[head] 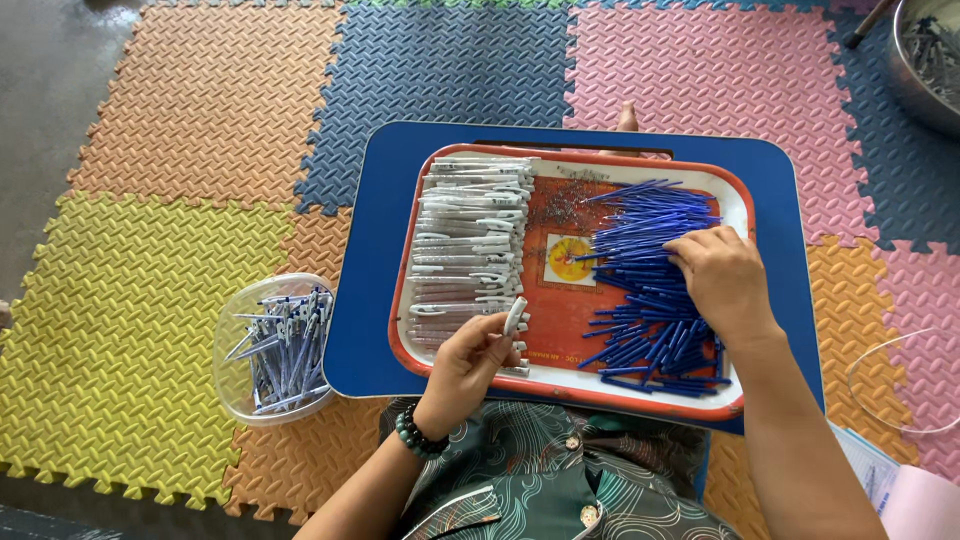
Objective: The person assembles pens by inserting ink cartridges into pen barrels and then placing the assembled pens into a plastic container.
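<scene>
An orange tray (570, 385) with a white rim lies on a blue lap table (370, 250). A stack of white pen barrels (468, 235) fills the tray's left side. A heap of blue pen refills (650, 270) fills its right side. My left hand (468, 362) holds one white pen barrel (514, 316) upright over the tray's near left part. My right hand (722, 280) rests palm down on the blue refills, fingers reaching into the heap. A dark bead bracelet (415, 436) sits on my left wrist.
A clear plastic tub (240, 385) with several assembled white-and-blue pens stands left of the lap table on coloured foam floor mats (200, 110). A metal bowl (925, 70) sits at the far right. Another clear container (905, 380) and papers (865, 470) lie near right.
</scene>
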